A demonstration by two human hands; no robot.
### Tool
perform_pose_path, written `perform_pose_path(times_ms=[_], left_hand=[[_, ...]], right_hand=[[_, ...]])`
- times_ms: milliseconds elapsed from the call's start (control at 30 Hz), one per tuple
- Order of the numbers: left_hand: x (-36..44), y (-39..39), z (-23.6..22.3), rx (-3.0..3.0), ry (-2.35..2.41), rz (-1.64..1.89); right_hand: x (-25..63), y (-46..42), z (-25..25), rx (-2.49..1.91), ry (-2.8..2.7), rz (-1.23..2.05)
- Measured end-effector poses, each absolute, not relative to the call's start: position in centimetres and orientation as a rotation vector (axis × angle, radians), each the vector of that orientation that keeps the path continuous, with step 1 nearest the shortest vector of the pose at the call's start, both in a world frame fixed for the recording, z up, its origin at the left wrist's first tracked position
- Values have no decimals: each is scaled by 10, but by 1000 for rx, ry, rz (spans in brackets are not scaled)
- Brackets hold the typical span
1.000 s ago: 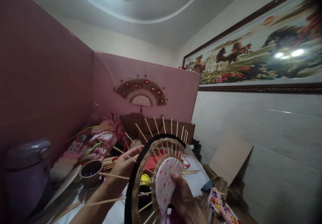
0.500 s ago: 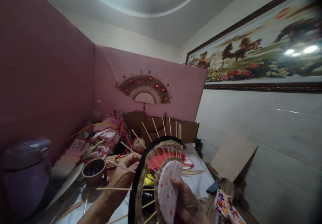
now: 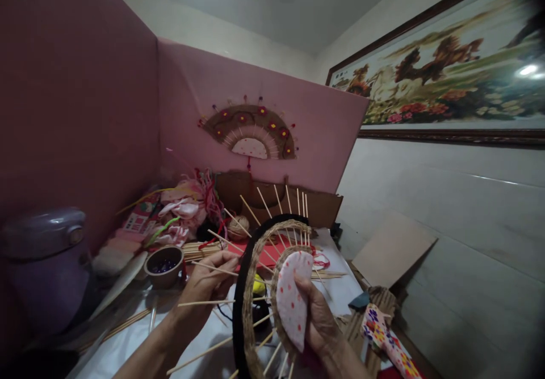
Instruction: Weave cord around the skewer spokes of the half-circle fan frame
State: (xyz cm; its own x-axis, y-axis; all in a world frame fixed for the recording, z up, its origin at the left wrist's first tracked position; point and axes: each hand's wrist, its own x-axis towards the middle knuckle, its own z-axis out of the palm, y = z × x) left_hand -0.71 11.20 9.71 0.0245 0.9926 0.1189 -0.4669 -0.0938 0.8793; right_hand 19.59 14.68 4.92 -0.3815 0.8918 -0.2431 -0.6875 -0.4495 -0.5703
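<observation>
A half-round fan of thin wooden sticks stands tilted on its side before me, its fan frame [image 3: 249, 288] made of a black outer band and tan twine bands woven through the sticks. At its hub is a white half-disc of cloth with red spots [image 3: 292, 305]. My right hand [image 3: 321, 322] is closed on this hub, thumb on the cloth. Behind several stick ends, my left hand [image 3: 210, 282] has its fingers pinched together beside the black band; what lies between them is hidden. A thin dark strand loops below that hand.
A brown bowl of dark beads [image 3: 164, 266] stands left, near a purple lidded container [image 3: 45, 271]. Behind are a pink yarn and cloth pile [image 3: 183, 208], a twine ball [image 3: 238, 227] and red sheet [image 3: 238, 251]. A finished fan [image 3: 251, 132] hangs on the pink panel. Right lies flowered cloth [image 3: 385, 333].
The view has tipped down and shifted. My left fingers have gone from spread out along the band to pinched together. My right hand keeps its hold on the fan's hub.
</observation>
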Motion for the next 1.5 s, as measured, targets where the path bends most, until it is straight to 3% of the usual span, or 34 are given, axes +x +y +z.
perform_pose_path(times_ms=[467, 1200, 1500], left_hand=[[-12, 110, 93, 930, 694, 1326], [-9, 119, 81, 1036, 957, 1434], [-17, 112, 102, 1122, 1068, 1346]], right_hand=[[196, 145, 55, -787, -455, 1894], [199, 153, 51, -612, -381, 1900], [210, 162, 61, -558, -353, 1881]])
